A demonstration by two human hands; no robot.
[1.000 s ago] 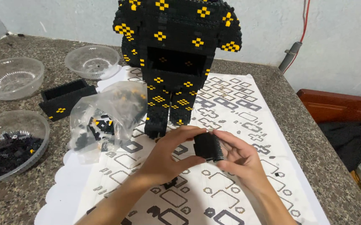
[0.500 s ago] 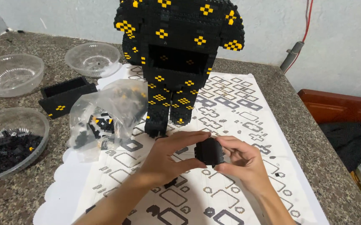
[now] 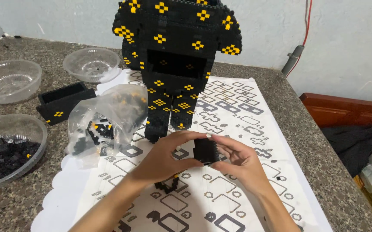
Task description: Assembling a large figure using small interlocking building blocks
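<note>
**A:** Where is the little black block piece sitting right now?

**B:** I am seeing the small black block piece (image 3: 205, 151) right between the two hands, low in the middle of the view. It is hanging just above the white patterned mat (image 3: 254, 129) and just in front of the feet of the big black and yellow block figure (image 3: 175, 64).

**A:** What about the bowls and the bag?

**B:** I am looking at three clear bowls on the worktop (image 3: 323, 154), all on the left. The near bowl (image 3: 10, 148) is holding a heap of small black bricks with a few yellow ones. The far left bowl (image 3: 6, 80) and the other bowl (image 3: 91, 63) behind it are looking almost bare; I can only spot a tiny dark speck or two. A clear plastic bag (image 3: 104, 118) is lying just beside the figure's legs, and it is holding black bricks with some yellow bits. A black block box (image 3: 66, 101) with an open top is sitting between the bowls and the bag. I cannot tell what is inside it.

**A:** And the hands?

**B:** The left hand (image 3: 164, 157) is curling around the piece, with the thumb below and the fingers on top, pinching its left side. The right hand (image 3: 237, 161) is gripping the right side of the same piece with its fingertips. Both hands are half closed, pressing on the piece from either side. They are touching nothing else.
</note>
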